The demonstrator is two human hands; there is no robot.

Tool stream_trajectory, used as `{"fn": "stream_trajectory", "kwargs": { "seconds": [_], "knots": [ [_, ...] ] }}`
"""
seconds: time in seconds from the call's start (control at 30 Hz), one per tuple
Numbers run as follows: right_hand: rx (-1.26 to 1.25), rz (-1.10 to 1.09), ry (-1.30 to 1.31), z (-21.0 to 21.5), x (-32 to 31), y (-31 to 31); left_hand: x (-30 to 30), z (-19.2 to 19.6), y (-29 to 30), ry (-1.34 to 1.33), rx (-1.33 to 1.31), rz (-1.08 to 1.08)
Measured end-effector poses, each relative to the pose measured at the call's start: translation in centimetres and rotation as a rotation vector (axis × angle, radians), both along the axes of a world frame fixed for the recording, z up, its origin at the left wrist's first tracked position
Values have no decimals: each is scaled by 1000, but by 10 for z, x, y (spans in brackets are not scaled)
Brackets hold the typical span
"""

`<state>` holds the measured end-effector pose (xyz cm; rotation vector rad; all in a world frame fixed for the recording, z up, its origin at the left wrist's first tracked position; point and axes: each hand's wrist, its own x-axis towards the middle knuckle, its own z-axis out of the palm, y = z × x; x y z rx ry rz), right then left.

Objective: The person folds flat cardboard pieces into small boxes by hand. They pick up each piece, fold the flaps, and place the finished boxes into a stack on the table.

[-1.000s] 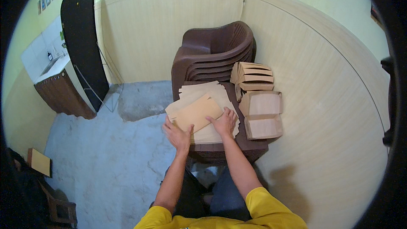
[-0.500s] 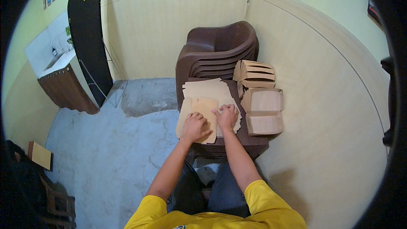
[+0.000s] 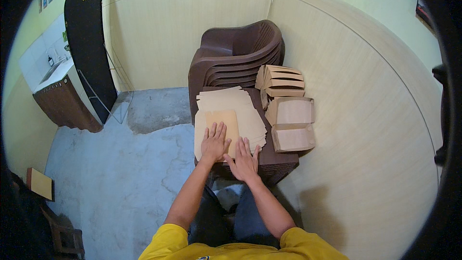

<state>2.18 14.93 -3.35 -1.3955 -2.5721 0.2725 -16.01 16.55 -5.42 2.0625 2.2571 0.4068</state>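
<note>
Even, soft indoor light; sharp centre, fisheye-bent, dark-vignetted edges.

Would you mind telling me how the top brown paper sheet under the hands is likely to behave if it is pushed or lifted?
The top sheet looks thin and flat, so it would probably flop when lifted. Lying on a loose stack of sheets, it may well slide if pushed. The left hand and right hand press flat, likely steadying it.

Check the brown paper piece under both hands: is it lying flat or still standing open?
Flat. The paper piece lies spread on the stack of sheets, with the left hand and right hand pressing palms down on it.
</note>
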Motion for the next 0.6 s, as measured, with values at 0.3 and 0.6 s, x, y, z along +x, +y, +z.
{"fn": "stream_trajectory", "kwargs": {
  "seconds": [0.3,0.6],
  "knots": [
    [-170,-131,-4,12,-47,75,0,3,-4,34,-10,-3],
    [-220,-123,-79,34,-81,139,3,5,-3,-33,29,-6]
  ]
}}
